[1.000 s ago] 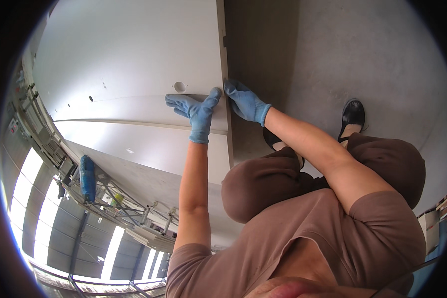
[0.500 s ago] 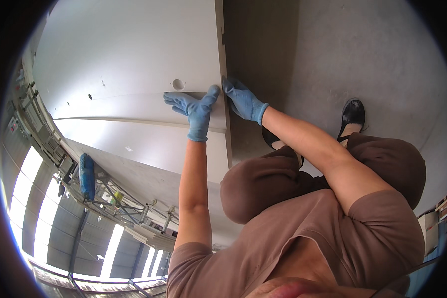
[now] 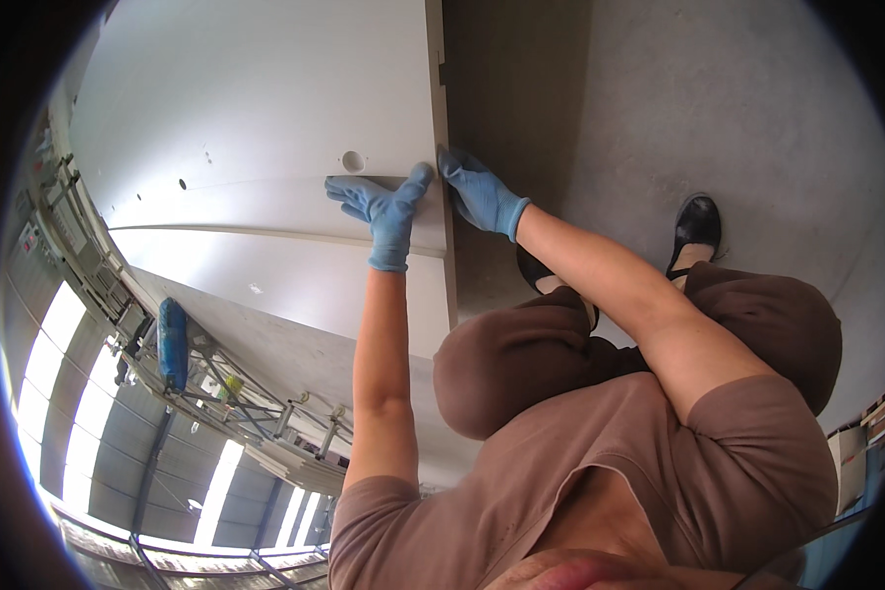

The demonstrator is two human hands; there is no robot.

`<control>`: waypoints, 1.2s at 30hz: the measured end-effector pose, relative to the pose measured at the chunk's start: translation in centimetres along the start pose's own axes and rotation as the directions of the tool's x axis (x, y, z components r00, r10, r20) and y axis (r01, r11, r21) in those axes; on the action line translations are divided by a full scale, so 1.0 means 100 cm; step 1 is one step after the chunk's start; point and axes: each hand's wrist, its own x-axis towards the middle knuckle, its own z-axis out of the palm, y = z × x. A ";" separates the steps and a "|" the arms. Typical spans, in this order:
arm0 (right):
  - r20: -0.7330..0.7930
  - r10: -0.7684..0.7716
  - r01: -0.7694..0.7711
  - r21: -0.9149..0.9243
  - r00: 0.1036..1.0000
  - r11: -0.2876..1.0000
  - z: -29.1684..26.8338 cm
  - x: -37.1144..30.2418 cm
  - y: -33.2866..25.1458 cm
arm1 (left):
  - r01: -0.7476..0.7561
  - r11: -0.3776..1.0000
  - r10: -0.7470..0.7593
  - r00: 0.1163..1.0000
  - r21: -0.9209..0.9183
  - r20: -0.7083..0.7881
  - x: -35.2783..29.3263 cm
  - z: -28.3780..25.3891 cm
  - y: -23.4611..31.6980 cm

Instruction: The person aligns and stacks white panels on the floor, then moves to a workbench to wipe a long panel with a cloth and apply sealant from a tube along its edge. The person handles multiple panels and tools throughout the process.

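Observation:
A large white panel (image 3: 265,88) with a round hole and a few small dark holes fills the upper left. On its face, near the step at its front edge, my left hand (image 3: 388,211) in a blue glove lies with fingers stretched to the left and thumb spread toward the corner. My right hand (image 3: 484,200), gloved the same way, is closed against the panel's right side edge. Its fingertips are partly hidden there. Below the step runs another white board surface (image 3: 295,265).
Grey concrete floor (image 3: 757,108) lies to the right, with my black shoe (image 3: 696,221) on it and my bent knees close to the boards. At the left stand a metal frame (image 3: 256,413) and a blue cylindrical bundle (image 3: 172,344), before a wall with bright windows.
Both hands sit very slightly higher in the picture, along with a small shift of the whole view. Their hold on the panel looks the same.

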 end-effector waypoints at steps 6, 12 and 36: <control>0.144 0.128 -0.153 0.175 0.981 0.973 -0.011 0.006 -0.007 | 0.000 0.999 0.000 1.000 -0.045 0.002 -0.002 -0.002 0.002; 0.080 0.047 -0.057 0.130 0.996 0.990 -0.018 0.007 0.006 | 0.024 0.998 -0.025 1.000 -0.061 -0.003 0.001 0.000 -0.002; 0.121 0.049 -0.060 0.087 0.991 0.994 -0.023 0.011 0.014 | -0.006 1.000 0.006 1.000 0.001 0.009 0.002 0.002 -0.013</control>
